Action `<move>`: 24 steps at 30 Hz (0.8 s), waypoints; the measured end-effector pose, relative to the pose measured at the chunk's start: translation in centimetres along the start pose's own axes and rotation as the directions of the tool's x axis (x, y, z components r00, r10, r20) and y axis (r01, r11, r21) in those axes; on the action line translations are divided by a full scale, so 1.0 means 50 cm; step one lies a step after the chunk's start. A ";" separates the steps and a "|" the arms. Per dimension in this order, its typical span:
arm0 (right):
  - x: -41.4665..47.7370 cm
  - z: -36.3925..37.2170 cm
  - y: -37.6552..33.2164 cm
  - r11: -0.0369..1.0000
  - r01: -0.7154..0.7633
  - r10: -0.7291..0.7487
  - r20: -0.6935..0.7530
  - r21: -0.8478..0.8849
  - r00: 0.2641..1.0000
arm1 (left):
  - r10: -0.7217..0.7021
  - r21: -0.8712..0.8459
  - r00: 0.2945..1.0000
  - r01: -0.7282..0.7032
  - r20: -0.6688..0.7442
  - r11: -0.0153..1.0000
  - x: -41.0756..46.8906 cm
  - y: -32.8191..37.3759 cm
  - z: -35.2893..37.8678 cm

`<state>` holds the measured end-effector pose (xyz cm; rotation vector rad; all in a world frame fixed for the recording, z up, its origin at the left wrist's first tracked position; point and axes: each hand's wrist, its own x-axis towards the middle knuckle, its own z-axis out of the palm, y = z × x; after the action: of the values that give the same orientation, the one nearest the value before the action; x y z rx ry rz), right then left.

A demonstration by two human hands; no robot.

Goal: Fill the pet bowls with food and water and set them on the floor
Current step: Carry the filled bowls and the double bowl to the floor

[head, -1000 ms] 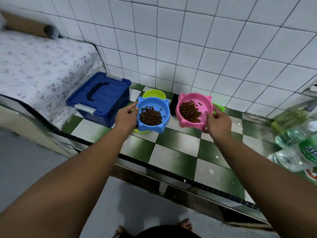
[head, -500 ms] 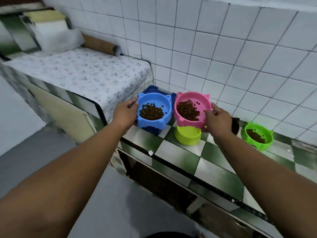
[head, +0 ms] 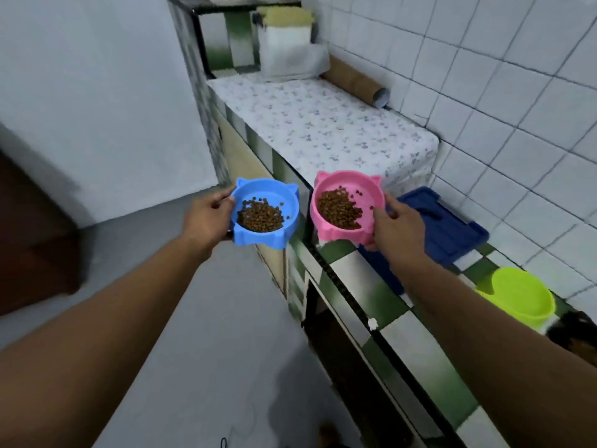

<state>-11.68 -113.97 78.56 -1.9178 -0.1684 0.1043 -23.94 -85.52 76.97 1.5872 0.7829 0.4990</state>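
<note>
White tiled wall [head: 500,92] right, plain pale wall [head: 97,76] left, grey floor [head: 219,334]. Green-white checkered tabletop [head: 365,286] runs along the tiles (far stretch under floral cloth [head: 323,130]).

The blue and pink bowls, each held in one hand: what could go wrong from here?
1. Each bowl is gripped at one side only: the left hand holds the blue bowl, the right hand the pink bowl. A tilt while lowering could spill the kibble onto the floor.
2. The pink bowl hangs close to the counter edge; it might knock against it on the way down.
</note>
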 end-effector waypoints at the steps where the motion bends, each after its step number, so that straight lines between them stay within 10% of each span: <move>1: 0.015 0.028 -0.008 1.000 0.009 -0.010 0.039 0.007 0.999 | -0.003 -0.014 0.999 0.003 -0.044 1.000 0.006 -0.004 -0.022; 24: 0.213 0.604 -0.136 0.999 -0.019 0.032 0.489 -0.030 0.872 | -0.172 -0.143 0.831 0.112 -0.530 0.983 0.251 -0.147 -0.365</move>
<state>-6.29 -81.93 74.61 -1.8849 -0.4868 0.6134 -29.83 -63.61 71.48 1.2803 1.2702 0.8860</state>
